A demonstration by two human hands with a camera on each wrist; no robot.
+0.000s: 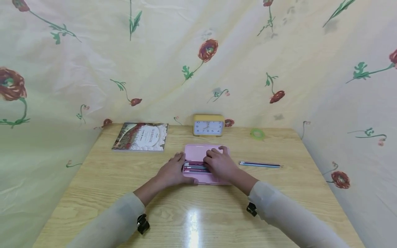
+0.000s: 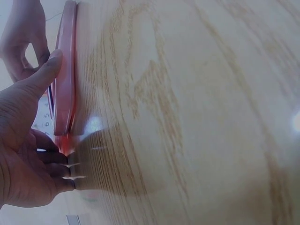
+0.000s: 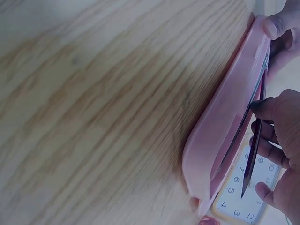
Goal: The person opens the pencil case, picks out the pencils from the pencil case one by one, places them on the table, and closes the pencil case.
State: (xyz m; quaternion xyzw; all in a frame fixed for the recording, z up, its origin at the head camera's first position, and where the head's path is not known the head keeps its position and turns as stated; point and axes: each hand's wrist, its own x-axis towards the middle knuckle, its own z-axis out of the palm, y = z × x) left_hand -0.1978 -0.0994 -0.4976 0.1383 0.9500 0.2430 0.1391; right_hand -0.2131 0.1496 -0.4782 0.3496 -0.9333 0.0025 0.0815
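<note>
A pink pencil case [image 1: 193, 148] lies open on the table with several pencils [image 1: 193, 168] lying lengthwise inside. My left hand [image 1: 173, 172] holds the case's left end, the thumb along its near edge and the other fingers round the end. Over the right half of the case, my right hand [image 1: 221, 165] pinches a dark pencil [image 3: 251, 157] between thumb and fingers. In the right wrist view this pencil's pointed end tilts up out of the case. The right hand hides part of the pencils in the head view.
Two pencils [image 1: 260, 164] lie side by side to the right of the case. Behind it stands a yellow alarm clock [image 1: 209, 125]. A booklet [image 1: 141, 137] lies at the back left, a green ring [image 1: 257, 134] at the back right. Flowered cloth [image 1: 155, 62] hangs behind the table [image 1: 167, 213].
</note>
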